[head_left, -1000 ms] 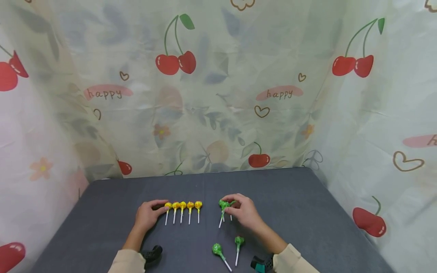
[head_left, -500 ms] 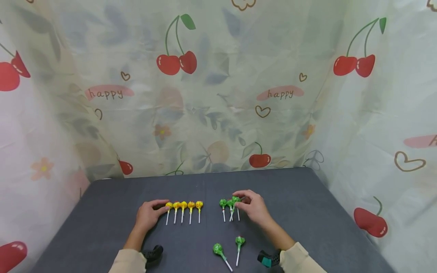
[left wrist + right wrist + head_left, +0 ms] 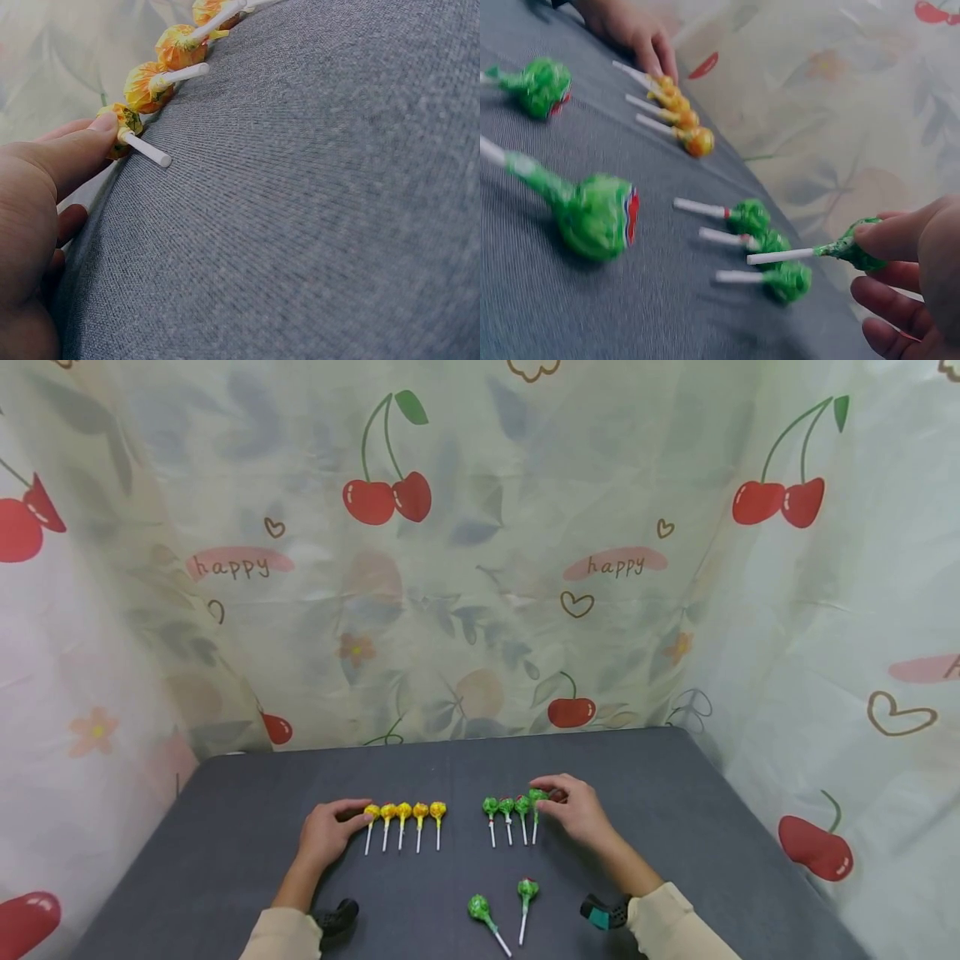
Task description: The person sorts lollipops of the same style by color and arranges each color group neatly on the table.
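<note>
At the left end of a row of several yellow lollipops (image 3: 404, 811), my left hand (image 3: 322, 839) pinches the wrapped head of the outermost yellow lollipop (image 3: 129, 118) between thumb and finger; its white stick points toward me. My right hand (image 3: 579, 812) holds a green lollipop (image 3: 832, 248) by its head, thumb on the near side. This one is just right of three green lollipops (image 3: 506, 807) lying side by side, and in the right wrist view it appears raised above the cloth. All the row's sticks point toward me.
Two more green lollipops lie nearer me, one slanted (image 3: 480, 909) and one almost straight (image 3: 527, 890). Everything rests on a dark grey cloth-covered table (image 3: 262, 785). A patterned curtain (image 3: 465, 568) encloses the back and sides.
The right hand has moved right with its green lollipop, passing over the green row to its right end. The left hand stays on the yellow lollipop.
</note>
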`<state>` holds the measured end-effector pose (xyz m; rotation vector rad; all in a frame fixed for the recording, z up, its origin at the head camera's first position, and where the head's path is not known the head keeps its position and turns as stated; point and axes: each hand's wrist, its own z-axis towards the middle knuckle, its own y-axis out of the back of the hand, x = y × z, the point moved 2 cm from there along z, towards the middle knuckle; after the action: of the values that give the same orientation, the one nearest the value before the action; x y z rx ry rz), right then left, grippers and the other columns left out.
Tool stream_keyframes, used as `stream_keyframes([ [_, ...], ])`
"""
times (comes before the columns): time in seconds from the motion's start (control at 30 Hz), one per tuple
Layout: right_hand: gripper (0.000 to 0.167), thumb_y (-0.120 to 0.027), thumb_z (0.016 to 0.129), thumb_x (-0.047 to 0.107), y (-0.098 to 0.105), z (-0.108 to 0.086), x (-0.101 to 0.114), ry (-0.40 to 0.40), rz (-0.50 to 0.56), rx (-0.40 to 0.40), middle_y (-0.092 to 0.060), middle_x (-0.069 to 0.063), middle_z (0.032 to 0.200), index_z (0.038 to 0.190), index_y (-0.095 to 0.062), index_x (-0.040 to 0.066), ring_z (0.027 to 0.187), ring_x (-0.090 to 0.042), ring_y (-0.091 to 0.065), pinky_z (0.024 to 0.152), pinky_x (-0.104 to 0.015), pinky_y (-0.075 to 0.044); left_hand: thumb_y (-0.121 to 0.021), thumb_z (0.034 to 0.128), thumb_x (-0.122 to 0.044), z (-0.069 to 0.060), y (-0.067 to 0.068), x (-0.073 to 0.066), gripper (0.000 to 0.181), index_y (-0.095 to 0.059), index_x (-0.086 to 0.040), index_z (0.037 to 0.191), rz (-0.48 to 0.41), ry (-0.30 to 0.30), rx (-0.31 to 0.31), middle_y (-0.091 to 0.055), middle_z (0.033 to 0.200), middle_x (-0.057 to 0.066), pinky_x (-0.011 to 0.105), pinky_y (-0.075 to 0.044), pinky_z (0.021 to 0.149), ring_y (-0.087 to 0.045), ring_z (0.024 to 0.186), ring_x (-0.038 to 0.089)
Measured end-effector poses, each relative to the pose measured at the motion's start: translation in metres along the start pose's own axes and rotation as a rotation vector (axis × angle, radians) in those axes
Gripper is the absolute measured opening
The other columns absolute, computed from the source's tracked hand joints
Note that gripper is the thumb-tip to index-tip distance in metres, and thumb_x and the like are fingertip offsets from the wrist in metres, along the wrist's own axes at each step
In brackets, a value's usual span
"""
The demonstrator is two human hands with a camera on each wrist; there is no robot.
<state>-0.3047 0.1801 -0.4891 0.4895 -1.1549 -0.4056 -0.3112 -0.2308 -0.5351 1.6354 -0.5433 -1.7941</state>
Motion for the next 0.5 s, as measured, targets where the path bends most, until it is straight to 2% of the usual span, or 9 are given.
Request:
stream_keyframes([
  [0.23,0.025,-0.079,0.079,0.003,0.003,0.000,-0.014,-0.020,-0.028,0.017,-0.069,-0.002,0.094,0.102,-0.072,0.007,0.079,-0.017,-0.063,0.071,-0.032,-0.052,-0.075,0.0864,-0.029,0.001,-0.001,0.001,0.030,-0.075,-0.015,0.113,0.004,0.003,0.000,-0.068,0.117,0.012,0.057,-0.041,0.097,-0.058,0.113,0.037],
  [0.37,0.022,-0.079,0.079,0.005,0.004,0.000,-0.021,-0.049,-0.058,0.028,-0.069,0.001,0.092,0.099,-0.073,0.009,0.077,-0.014,-0.062,0.070,-0.032,-0.051,-0.075,0.0864,-0.029,0.001,-0.001,0.001,0.030,-0.075,-0.015,0.113,0.008,0.001,0.002,-0.068,0.117,0.012,0.057,-0.041,0.096,-0.058,0.113,0.037],
  [0.5,0.022,-0.078,0.080,0.007,0.001,0.000,-0.029,-0.052,-0.067,0.074,-0.070,0.000,0.092,0.101,-0.073,0.008,0.076,-0.014,-0.061,0.067,-0.031,-0.050,-0.075,0.0861,-0.030,0.001,0.000,0.002,0.030,-0.075,-0.016,0.112,0.014,0.000,0.000,-0.068,0.117,0.012,0.056,-0.041,0.096,-0.058,0.113,0.036],
])
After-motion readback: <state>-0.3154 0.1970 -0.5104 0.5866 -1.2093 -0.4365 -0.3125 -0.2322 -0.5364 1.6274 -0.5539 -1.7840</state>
